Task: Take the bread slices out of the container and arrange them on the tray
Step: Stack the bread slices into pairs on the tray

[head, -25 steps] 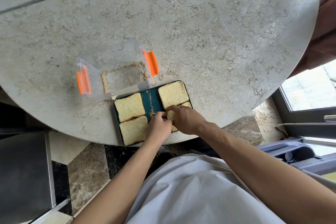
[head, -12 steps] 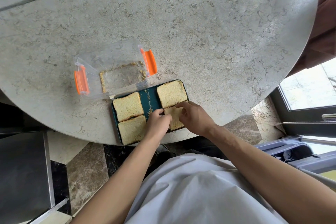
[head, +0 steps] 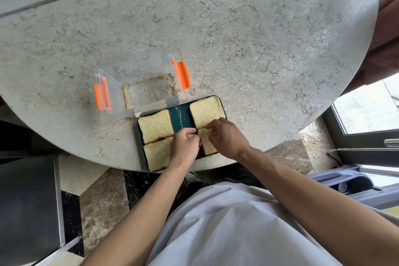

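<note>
A dark teal tray [head: 181, 119] lies at the table's near edge with several bread slices on it. Two slices sit on its left, the far-left slice [head: 155, 125] and the near-left slice [head: 157, 156]. A far-right slice [head: 206, 111] lies flat. The near-right slice [head: 206, 142] lies flat between my hands. My left hand [head: 186, 145] touches its left edge with fingers curled. My right hand [head: 226, 136] rests fingertips on its top edge. The clear container [head: 138, 84] with orange clips holds only crumbs.
The round stone table [head: 237, 39] stretches far behind the tray. Crumbs lie in a line down the tray's middle strip. A window frame [head: 367, 144] and dark furniture stand to the right, and a dark cabinet [head: 28, 207] is at lower left.
The near-right slice has been lowered flat onto the tray. My right hand has slid off it to the right, and its fingertips now rest on the slice's far edge.
</note>
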Demonstrator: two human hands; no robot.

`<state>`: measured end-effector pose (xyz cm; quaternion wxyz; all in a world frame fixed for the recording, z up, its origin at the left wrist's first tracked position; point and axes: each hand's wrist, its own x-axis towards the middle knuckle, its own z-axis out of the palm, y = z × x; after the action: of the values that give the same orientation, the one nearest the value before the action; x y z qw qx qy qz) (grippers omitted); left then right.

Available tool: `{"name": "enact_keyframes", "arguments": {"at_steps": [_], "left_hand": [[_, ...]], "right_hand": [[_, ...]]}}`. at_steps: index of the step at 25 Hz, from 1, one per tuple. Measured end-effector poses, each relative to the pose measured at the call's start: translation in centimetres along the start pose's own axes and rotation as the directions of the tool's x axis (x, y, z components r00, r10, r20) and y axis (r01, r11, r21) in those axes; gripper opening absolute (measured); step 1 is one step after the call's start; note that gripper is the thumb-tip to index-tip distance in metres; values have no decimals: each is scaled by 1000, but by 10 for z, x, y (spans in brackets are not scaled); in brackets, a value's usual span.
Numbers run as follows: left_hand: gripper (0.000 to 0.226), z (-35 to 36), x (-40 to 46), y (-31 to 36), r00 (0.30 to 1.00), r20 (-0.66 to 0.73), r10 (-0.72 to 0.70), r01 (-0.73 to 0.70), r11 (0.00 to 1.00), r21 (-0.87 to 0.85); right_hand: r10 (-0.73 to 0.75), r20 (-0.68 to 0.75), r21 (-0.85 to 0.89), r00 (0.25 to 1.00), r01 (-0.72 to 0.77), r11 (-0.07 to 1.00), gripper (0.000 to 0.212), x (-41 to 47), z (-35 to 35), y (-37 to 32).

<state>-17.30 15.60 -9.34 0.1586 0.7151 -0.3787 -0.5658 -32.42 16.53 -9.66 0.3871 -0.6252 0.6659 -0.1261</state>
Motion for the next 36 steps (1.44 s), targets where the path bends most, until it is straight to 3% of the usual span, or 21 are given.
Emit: {"name": "enact_keyframes", "arguments": {"at_steps": [2, 3, 5, 6, 8, 10, 12, 15, 18, 22, 28, 32, 36], "left_hand": [[27, -13, -3, -7, 963, -122, 241, -223, 964, 147], [28, -21, -3, -12, 906, -152, 396, -341, 893, 295], [39, -35, 0, -20, 780, -68, 622, -469, 653, 595], [48, -41, 2, -23, 759, 10, 651, -468, 535, 703], [64, -50, 6, -29, 813, 103, 573, -396, 414, 820], [69, -56, 9, -34, 881, 115, 459, -330, 422, 844], [68, -61, 11, -41, 899, 125, 421, -316, 424, 848], [65, -66, 13, -43, 887, 146, 438, -332, 387, 860], [64, -71, 16, -38, 884, 163, 438, -340, 363, 868], [66, -78, 19, -30, 872, 213, 440, -380, 334, 863], [73, -86, 34, -20, 809, 338, 482, -469, 181, 864], [76, -91, 35, -18, 851, 272, 450, -408, 240, 881], [78, -97, 30, -16, 892, 228, 390, -348, 271, 898]], "right_hand": [[-40, -59, -49, 997, 37, 998, 30, 1, 2, -6], [-67, -70, -95, 995, 60, 994, 32, 3, 3, -10], [-100, -40, -229, 994, 88, 969, 39, 6, 6, -17], [-103, -13, -295, 995, 94, 951, 42, 8, 9, -20], [-101, 22, -377, 995, 102, 920, 45, 8, 13, -23], [-108, 25, -401, 994, 109, 910, 45, 6, 15, -22], [-105, 28, -400, 994, 108, 910, 48, 1, 16, -22], [-111, 44, -384, 993, 120, 916, 59, 1, 14, -21], [-94, 9, -394, 996, 90, 915, 46, 3, 15, -20], [-115, 4, -452, 993, 104, 886, 48, 1, 18, -14], [-36, 69, -549, 997, 68, 833, 57, 0, 19, -12], [21, 75, -508, 997, 20, 861, 64, 5, 22, -18], [3, 132, -491, 991, 63, 869, 60, 12, 16, -26]]}}
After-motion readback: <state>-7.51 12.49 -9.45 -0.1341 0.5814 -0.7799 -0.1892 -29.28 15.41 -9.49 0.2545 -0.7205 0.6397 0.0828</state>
